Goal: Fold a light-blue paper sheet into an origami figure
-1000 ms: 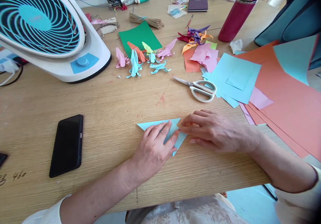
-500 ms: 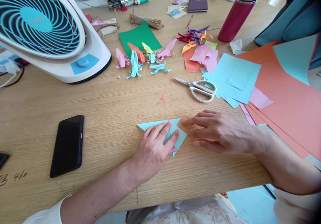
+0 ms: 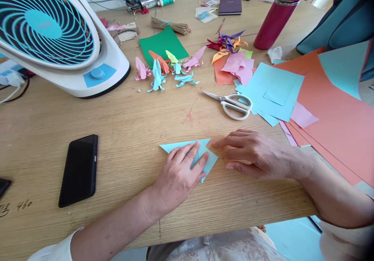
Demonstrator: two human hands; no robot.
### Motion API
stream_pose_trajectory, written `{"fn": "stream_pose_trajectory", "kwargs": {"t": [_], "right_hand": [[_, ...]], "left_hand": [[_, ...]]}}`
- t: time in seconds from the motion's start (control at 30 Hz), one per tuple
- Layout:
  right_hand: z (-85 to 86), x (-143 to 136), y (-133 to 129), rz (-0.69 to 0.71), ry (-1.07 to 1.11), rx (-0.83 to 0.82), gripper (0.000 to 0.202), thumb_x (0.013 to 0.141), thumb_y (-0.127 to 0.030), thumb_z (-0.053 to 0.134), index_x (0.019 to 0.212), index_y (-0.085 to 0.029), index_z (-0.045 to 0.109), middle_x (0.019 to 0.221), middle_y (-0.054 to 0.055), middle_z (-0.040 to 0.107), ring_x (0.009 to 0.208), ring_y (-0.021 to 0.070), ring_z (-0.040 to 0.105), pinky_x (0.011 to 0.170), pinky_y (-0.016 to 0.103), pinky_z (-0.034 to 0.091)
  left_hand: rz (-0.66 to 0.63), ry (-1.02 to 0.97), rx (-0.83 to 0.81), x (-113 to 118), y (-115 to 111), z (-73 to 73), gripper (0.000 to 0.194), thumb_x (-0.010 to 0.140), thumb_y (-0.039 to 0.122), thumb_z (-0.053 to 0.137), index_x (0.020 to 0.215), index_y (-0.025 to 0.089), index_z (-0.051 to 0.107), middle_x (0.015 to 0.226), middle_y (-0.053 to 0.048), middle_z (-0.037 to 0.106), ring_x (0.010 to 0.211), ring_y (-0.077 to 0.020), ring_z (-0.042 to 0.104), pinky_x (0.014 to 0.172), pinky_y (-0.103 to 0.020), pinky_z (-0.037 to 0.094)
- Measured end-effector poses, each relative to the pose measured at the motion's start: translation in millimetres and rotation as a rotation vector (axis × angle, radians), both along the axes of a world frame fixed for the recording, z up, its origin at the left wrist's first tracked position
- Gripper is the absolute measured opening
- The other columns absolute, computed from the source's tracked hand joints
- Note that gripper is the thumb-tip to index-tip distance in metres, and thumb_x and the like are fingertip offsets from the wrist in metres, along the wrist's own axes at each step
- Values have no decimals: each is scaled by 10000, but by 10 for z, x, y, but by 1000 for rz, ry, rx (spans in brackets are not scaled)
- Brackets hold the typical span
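Nearest, the pale patterned cloth (image 3: 228, 245) on my lap lies below the front edge of a light-brown wood-grained table (image 3: 128, 113). My left hand (image 3: 178, 171) rests palm down, fingers extended, on a light-blue, sharp-cornered piece of folded paper (image 3: 212, 159), which lies flat on the table, partly hidden beneath my palm, its visible points directed left, right and towards me. My right hand (image 3: 251, 156), fingers loosely bent and grasping nothing, is just beside the right corner of the paper; the two hands are apart. To the left lies a black rectangular smartphone (image 3: 78, 171), its dark screen upward.

Farther out, a pair of steel scissors with white looped handles (image 3: 224, 98) points its blades to the left; the handles overlap a stack of light-blue paper sheets (image 3: 269, 82), with large orange paper sheets (image 3: 336, 109) to the right. Small folded-paper figures in pink, orange, green and light blue (image 3: 157, 78) form a group near a flat green paper sheet (image 3: 163, 43). A white fan with a turquoise grille (image 3: 43, 23) occupies the left.

Toward the back are a magenta cylindrical bottle (image 3: 273, 23), a tied bundle of thin tan sticks (image 3: 172, 25) and a dark purple rectangular notebook (image 3: 230, 6)
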State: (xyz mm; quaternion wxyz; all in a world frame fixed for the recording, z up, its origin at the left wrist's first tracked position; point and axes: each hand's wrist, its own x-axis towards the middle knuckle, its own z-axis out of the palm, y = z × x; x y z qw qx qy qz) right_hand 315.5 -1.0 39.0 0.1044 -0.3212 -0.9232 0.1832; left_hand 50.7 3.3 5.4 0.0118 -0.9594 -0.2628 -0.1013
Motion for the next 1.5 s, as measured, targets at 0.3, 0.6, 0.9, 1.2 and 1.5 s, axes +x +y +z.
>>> {"fn": "stream_pose_trajectory", "kwargs": {"t": [0.3,0.6,0.9,1.2,1.5], "right_hand": [[-80,-119,-2,-59,-40,37,347,976,-238,476,1308,-167,550,1190,141,615,1051,252,576,880,418,477],[-154,-198,2,-98,-65,75,381,983,-295,466,1341,-186,534,1074,120,595,938,237,538,843,405,445],[-144,-253,2,-121,-135,120,304,976,-313,483,1232,-184,584,1053,111,585,903,236,529,797,386,408],[-174,-311,19,-137,-142,139,346,983,-334,476,1274,-176,576,1024,107,569,862,227,513,780,375,409],[-98,-263,-22,-119,-121,88,228,964,-272,499,1122,-157,617,1061,121,587,922,234,550,804,377,441]], "left_hand": [[9,-52,-41,2,38,26,336,944,325,532,1214,150,631,1346,-178,595,1172,-320,574,938,-483,479],[6,-70,-65,9,69,22,467,944,404,521,1272,76,579,1335,-163,607,1156,-312,572,959,-479,456],[23,-64,-60,19,49,33,416,943,398,520,1214,95,606,1247,-170,634,1132,-302,588,969,-468,474],[13,-68,-46,7,53,36,371,942,379,522,1169,101,616,1212,-154,653,1120,-296,592,973,-471,470],[22,-91,-114,-11,64,17,365,920,400,564,1129,108,631,1239,-158,639,1120,-301,593,973,-472,467]]}}
